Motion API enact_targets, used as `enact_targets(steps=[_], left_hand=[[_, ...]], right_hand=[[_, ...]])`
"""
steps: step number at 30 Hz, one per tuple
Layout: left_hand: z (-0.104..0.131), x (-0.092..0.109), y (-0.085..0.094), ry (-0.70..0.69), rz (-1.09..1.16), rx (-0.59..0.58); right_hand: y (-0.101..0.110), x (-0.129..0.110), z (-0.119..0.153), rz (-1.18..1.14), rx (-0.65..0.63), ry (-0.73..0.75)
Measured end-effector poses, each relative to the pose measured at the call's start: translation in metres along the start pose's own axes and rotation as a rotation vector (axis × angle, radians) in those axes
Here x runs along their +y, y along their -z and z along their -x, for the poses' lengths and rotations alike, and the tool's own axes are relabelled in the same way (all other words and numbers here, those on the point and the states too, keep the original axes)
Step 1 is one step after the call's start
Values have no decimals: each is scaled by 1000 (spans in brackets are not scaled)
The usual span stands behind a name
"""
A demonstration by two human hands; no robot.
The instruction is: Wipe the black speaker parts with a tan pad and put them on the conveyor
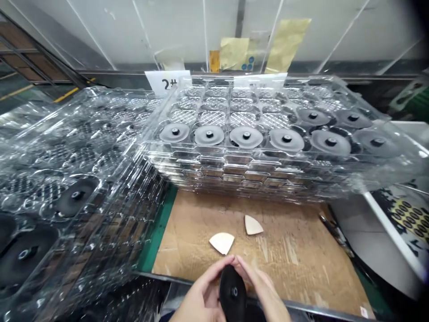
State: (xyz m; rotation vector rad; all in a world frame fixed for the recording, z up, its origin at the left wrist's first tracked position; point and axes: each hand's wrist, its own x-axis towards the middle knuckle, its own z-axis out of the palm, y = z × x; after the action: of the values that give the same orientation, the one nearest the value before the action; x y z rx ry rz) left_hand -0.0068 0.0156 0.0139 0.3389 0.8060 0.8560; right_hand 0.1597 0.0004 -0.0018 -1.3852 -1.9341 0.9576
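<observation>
A black oval part (233, 293) with a small round stud is held between both hands at the bottom centre, just over the table's front edge. My left hand (204, 293) wraps its left side, and my right hand (263, 290) closes on its right side; the fingertips meet above it. Beyond the hands, two pale wedge-shaped pieces (222, 243) (253, 225) lie on the brown board (284, 264). Similar dark discs (246, 137) sit in the front pockets of the stacked clear trays (234, 172).
More stacked clear trays (110, 165) stand at the left, holding a few black discs (76, 197). At the right are a dark pen-like tool (335, 230) and a white bin (392, 228) with patterned sheets. A glass-like panel with taped yellow paper (288, 44) rises behind.
</observation>
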Motion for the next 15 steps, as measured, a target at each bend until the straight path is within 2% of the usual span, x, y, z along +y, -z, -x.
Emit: enact_targets(steps=[4,6,10,13,15], left_hand=[[10,6,9,-22,122,143],[15,9,12,-40,216,196],[20,16,20,-166,358,262],[22,21,26,-211,387,266],[23,24,29,-226,371,252]], right_hand=[[0,-16,-31,42,-70,198],[-2,-18,-45,119,-74,213],[-21,3,-61,300,0,61],[-41,23,-61,286,5,91],[-47,28,-60,243,-15,143]])
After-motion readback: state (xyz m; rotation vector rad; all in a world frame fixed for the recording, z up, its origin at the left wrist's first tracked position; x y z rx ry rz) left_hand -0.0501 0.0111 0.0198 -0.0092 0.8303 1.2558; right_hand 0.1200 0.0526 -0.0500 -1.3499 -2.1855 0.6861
